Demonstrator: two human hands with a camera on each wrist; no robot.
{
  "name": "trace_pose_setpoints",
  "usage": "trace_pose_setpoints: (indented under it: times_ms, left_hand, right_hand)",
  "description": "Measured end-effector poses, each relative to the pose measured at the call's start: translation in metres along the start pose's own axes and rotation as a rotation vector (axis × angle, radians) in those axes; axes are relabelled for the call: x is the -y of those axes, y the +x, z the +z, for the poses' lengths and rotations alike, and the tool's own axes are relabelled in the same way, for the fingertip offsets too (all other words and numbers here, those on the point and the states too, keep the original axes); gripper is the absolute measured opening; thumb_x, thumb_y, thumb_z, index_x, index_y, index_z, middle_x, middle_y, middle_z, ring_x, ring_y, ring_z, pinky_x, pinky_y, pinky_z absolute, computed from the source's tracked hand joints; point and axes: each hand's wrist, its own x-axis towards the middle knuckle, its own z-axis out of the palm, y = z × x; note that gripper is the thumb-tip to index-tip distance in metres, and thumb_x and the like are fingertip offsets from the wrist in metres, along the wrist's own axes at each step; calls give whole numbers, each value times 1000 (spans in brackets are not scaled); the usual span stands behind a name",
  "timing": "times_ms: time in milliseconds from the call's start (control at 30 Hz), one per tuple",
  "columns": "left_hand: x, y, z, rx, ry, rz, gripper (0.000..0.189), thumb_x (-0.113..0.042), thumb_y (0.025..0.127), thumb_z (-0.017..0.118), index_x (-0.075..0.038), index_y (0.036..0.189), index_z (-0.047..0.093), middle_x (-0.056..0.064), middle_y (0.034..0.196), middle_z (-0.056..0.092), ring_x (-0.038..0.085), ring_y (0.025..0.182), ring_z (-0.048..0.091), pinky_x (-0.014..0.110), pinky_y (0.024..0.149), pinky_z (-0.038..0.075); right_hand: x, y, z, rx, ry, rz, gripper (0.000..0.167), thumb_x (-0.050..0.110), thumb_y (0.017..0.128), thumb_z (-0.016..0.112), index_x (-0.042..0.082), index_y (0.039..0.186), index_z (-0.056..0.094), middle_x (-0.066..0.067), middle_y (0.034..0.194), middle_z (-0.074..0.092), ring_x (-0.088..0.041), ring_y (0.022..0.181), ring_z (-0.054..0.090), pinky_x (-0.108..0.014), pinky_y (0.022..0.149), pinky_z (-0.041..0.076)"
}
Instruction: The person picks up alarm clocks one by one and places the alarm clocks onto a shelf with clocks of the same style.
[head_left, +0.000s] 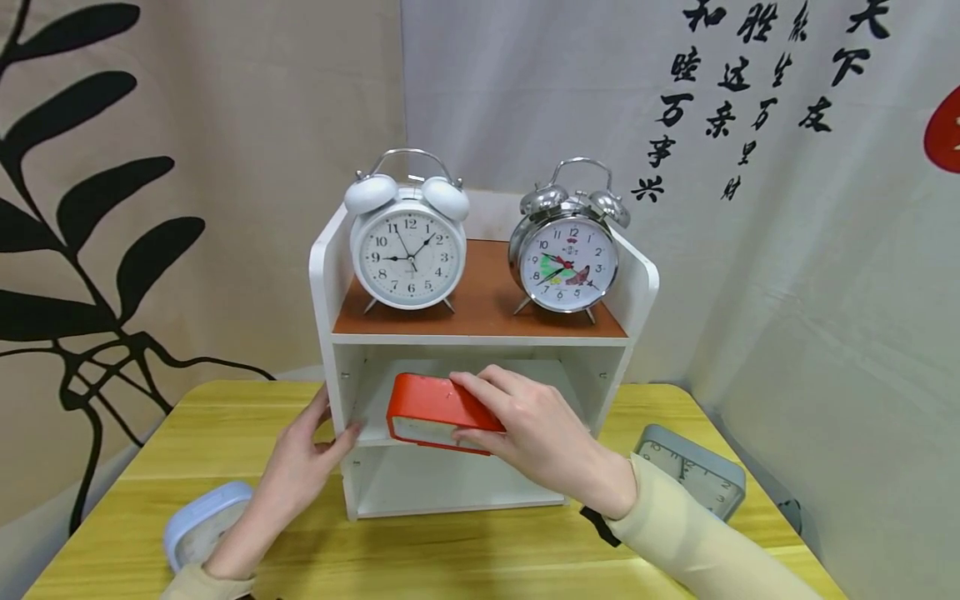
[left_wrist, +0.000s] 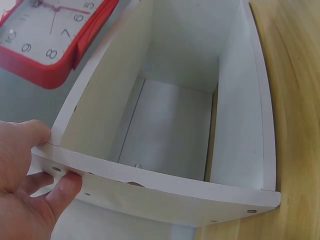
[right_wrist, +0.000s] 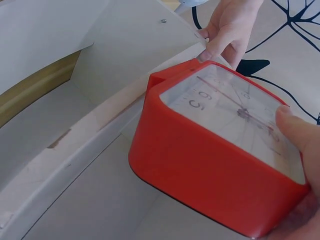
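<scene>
My right hand (head_left: 536, 425) grips a red alarm clock (head_left: 435, 404) at its right end, thumb across the clear face and fingers on the casing. The clock is tilted, face downward, at the front opening of the middle level of a small white shelf (head_left: 457, 502). In the right wrist view, the red clock's (right_wrist: 200, 170) numerals show, and my thumb lies over the glass. My left hand (head_left: 300, 458) holds the shelf's left side panel, thumb at the front edge beside the middle board. From the left wrist view, curled fingers (left_wrist: 65, 192) touch the panel's outer face.
On the shelf's brown top stand a white twin-bell alarm clock (head_left: 410, 258) and a silver twin-bell alarm clock (head_left: 570, 262). A light blue clock (head_left: 202, 521) lies on the wooden table (head_left: 420, 558) at left, a grey clock (head_left: 693, 471) at right. Printed curtains hang behind.
</scene>
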Motion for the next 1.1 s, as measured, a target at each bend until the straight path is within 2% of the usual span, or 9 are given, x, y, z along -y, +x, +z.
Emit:
trace_pose_setpoints:
  times_ms: [467, 767, 1000, 1100]
  left_hand:
    - [-1, 0, 0, 1, 9, 1, 71, -14, 105, 64, -6, 166, 28, 33, 157, 48, 54, 139, 54, 41, 82, 70]
    - [-1, 0, 0, -3, 6, 8, 71, -12, 104, 64, -6, 166, 29, 33, 157, 48, 55, 139, 54, 42, 81, 70]
    - [0, -1, 0, -5, 5, 7, 71, -12, 104, 64, -5, 165, 30, 33, 157, 48, 55, 138, 54, 42, 81, 70]
    - [0, -1, 0, -5, 3, 4, 71, -12, 104, 65, -5, 165, 30, 33, 157, 48, 55, 138, 54, 42, 81, 70]
  right_hand:
    - [1, 22, 9, 50, -43, -10, 55, 34, 88, 86, 10, 134, 68, -1, 105, 70, -10, 82, 65, -23, 68, 61]
    - [1, 29, 13, 44, -53, -23, 53, 35, 89, 85, 9, 132, 68, 0, 98, 66, -8, 74, 60, -20, 60, 54]
    - [-1, 34, 17, 45, -61, -36, 53, 36, 89, 85, 7, 132, 69, -2, 100, 70, -10, 77, 63, -23, 63, 58]
    - [-2, 35, 19, 40, -73, -45, 55, 36, 90, 84, 7, 133, 67, -2, 105, 73, -13, 83, 69, -26, 69, 63]
